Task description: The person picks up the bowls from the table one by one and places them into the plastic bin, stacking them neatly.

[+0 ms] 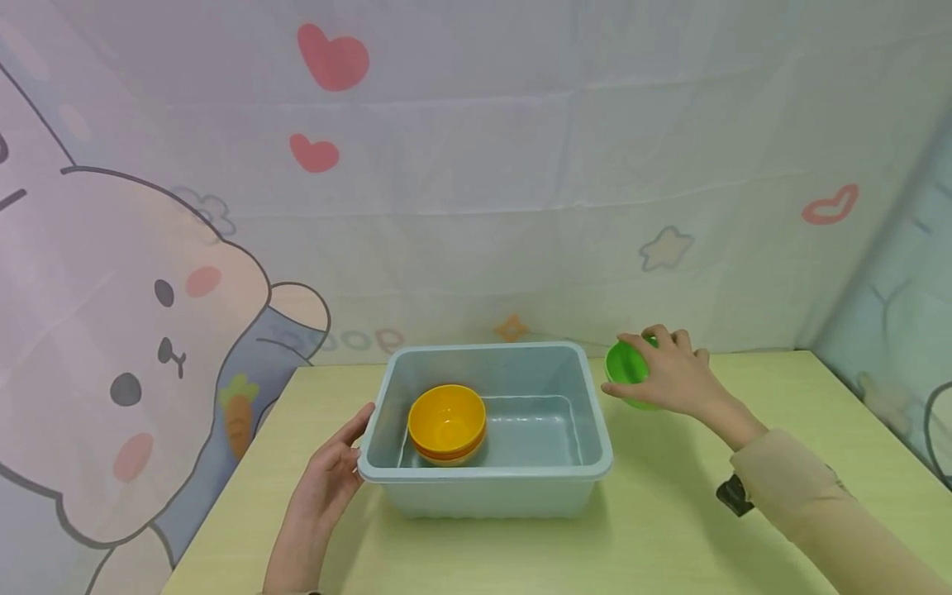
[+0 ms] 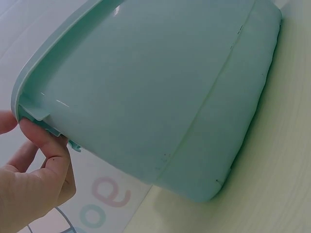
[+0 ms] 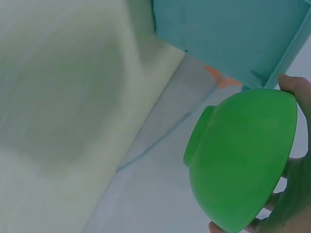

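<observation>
A green bowl [image 3: 243, 155] is gripped by its rim in my right hand [image 1: 675, 376], held up off the table to the right of the pale blue-green plastic basin [image 1: 491, 496]. In the right wrist view the bowl is tipped on its side, its foot facing left. My left hand [image 2: 41, 165] pinches the basin's left rim, thumb above and curled fingers beneath. Inside the basin, at its left, sits a stack of yellow-orange bowls [image 1: 447, 419]; how many are nested is hard to tell.
The basin stands on a light yellow wooden table [image 1: 669, 512]. Behind it hangs a cloth backdrop [image 1: 476, 165] printed with hearts, a star and a rabbit. At the far right edge a dark curved cable-like line [image 1: 931, 430] shows.
</observation>
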Action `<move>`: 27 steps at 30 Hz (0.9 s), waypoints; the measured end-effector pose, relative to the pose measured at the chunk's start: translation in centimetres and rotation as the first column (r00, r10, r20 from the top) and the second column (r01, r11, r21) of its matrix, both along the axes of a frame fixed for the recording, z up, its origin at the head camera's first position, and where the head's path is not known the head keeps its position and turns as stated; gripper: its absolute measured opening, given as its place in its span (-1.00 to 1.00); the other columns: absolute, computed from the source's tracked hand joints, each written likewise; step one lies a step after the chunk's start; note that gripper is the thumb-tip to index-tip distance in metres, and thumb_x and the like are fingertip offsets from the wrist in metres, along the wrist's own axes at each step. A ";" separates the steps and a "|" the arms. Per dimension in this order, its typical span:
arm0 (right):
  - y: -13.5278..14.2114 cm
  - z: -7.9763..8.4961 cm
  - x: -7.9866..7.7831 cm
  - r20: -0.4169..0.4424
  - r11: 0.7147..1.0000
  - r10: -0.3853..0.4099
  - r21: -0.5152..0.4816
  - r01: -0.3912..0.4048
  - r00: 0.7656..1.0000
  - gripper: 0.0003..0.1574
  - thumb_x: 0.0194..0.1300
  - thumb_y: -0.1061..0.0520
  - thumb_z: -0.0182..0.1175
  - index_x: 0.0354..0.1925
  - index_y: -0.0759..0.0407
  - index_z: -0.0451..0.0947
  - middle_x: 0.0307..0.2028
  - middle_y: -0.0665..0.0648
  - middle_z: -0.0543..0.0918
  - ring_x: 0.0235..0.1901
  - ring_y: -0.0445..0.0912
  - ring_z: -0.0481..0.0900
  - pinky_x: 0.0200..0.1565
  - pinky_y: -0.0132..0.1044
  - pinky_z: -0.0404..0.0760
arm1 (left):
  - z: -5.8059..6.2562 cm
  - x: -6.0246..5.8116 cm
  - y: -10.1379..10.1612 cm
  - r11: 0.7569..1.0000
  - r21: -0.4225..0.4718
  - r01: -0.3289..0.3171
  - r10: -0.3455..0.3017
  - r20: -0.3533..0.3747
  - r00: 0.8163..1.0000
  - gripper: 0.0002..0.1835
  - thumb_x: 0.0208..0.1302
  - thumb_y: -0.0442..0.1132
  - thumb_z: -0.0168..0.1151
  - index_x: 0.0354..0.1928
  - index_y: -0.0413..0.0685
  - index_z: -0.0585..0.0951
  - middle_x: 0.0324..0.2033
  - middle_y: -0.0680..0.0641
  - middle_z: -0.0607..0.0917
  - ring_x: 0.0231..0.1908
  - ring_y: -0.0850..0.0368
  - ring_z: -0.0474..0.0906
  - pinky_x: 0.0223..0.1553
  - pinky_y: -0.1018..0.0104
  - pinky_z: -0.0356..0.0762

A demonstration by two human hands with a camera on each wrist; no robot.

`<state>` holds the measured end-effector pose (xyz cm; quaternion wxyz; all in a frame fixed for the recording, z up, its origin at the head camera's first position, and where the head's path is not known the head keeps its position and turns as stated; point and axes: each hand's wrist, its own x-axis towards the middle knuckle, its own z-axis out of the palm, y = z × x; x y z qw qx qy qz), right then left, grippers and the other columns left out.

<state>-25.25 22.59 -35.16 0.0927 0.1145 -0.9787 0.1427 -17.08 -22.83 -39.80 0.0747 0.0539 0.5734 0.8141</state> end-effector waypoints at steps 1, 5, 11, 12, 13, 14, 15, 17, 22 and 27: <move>-0.1 0.2 0.0 0.001 1.000 0.001 0.003 -0.001 1.000 0.09 -0.02 -0.51 0.21 0.34 0.00 0.28 0.24 0.37 0.28 0.15 0.40 0.21 -0.10 0.39 0.28 | 0.0 0.0 0.0 1.000 0.000 0.000 0.000 0.001 1.000 -0.39 0.24 -0.44 -0.25 0.14 0.32 0.55 0.16 0.27 0.49 0.06 0.23 0.36 -0.01 0.40 0.39; -0.1 0.7 0.2 0.004 1.000 0.000 0.018 0.000 1.000 0.10 -0.02 -0.52 0.21 0.35 -0.01 0.27 0.25 0.37 0.27 0.16 0.40 0.20 -0.07 0.41 0.26 | 0.0 -0.1 0.0 1.000 0.004 0.001 -0.001 0.007 1.000 -0.39 0.25 -0.44 -0.25 0.14 0.32 0.56 0.16 0.28 0.49 0.06 0.24 0.36 0.00 0.40 0.39; -0.2 1.3 0.3 -0.002 0.999 0.009 0.032 -0.009 1.000 0.11 -0.02 -0.53 0.21 0.35 -0.02 0.26 0.25 0.36 0.27 0.16 0.40 0.20 -0.08 0.42 0.26 | 0.0 -0.1 0.0 1.000 0.006 0.000 0.000 0.006 1.000 -0.40 0.25 -0.45 -0.25 0.11 0.33 0.57 0.16 0.28 0.49 0.06 0.24 0.36 -0.01 0.42 0.38; -0.3 1.4 0.3 -0.005 0.999 0.010 0.031 -0.010 1.000 0.10 -0.02 -0.53 0.21 0.35 -0.02 0.26 0.25 0.36 0.27 0.16 0.40 0.20 -0.08 0.43 0.25 | 0.0 -0.1 0.0 1.000 0.005 -0.001 0.001 0.005 1.000 -0.40 0.25 -0.45 -0.25 0.12 0.33 0.57 0.17 0.28 0.49 0.05 0.24 0.36 -0.02 0.42 0.38; -0.3 1.5 0.4 -0.007 0.999 0.011 0.032 -0.011 1.000 0.10 -0.02 -0.53 0.21 0.35 -0.03 0.26 0.25 0.36 0.27 0.16 0.40 0.20 -0.08 0.44 0.25 | 0.0 -0.1 0.0 1.000 0.004 -0.002 0.002 0.006 1.000 -0.40 0.25 -0.45 -0.25 0.12 0.33 0.57 0.17 0.28 0.49 0.05 0.24 0.36 -0.02 0.42 0.39; -0.3 1.6 0.4 -0.009 0.999 0.011 0.031 -0.011 1.000 0.10 -0.02 -0.53 0.20 0.35 -0.03 0.26 0.25 0.36 0.27 0.16 0.40 0.20 -0.07 0.44 0.25 | 0.0 -0.1 0.0 1.000 0.003 -0.003 0.003 0.006 1.000 -0.40 0.25 -0.44 -0.25 0.13 0.32 0.57 0.17 0.28 0.49 0.05 0.24 0.36 -0.02 0.42 0.39; -0.3 1.7 0.5 -0.009 0.999 0.011 0.030 -0.011 1.000 0.10 -0.02 -0.53 0.20 0.36 -0.03 0.26 0.25 0.36 0.27 0.16 0.39 0.20 -0.07 0.45 0.24 | 0.0 -0.1 0.0 1.000 0.002 -0.004 0.004 0.006 1.000 -0.40 0.25 -0.44 -0.25 0.13 0.31 0.56 0.17 0.28 0.49 0.05 0.24 0.36 -0.01 0.41 0.39; -0.4 1.8 0.6 -0.009 1.000 0.012 0.028 -0.012 1.000 0.11 -0.02 -0.54 0.19 0.36 -0.04 0.26 0.25 0.35 0.27 0.17 0.39 0.20 -0.06 0.45 0.24 | 0.0 -0.1 0.0 1.000 0.002 -0.005 0.005 0.005 1.000 -0.40 0.26 -0.44 -0.24 0.15 0.30 0.55 0.17 0.27 0.49 0.05 0.23 0.37 0.00 0.41 0.40; -0.5 2.0 0.8 -0.012 1.000 0.014 0.027 -0.013 1.000 0.11 -0.02 -0.56 0.18 0.36 -0.05 0.25 0.25 0.34 0.26 0.16 0.37 0.19 -0.07 0.42 0.25 | 0.1 -0.1 0.1 1.000 0.002 -0.007 0.007 0.008 1.000 -0.40 0.26 -0.44 -0.24 0.19 0.26 0.54 0.17 0.28 0.50 0.08 0.23 0.36 0.01 0.40 0.40; -0.6 2.4 1.0 -0.014 1.000 0.010 0.024 -0.010 1.000 0.11 -0.02 -0.56 0.18 0.36 -0.05 0.25 0.26 0.33 0.25 0.17 0.37 0.18 -0.08 0.40 0.25 | 0.1 0.0 0.0 1.000 0.000 -0.007 0.007 0.008 1.000 -0.40 0.26 -0.44 -0.24 0.18 0.28 0.54 0.17 0.27 0.49 0.07 0.24 0.37 0.00 0.41 0.40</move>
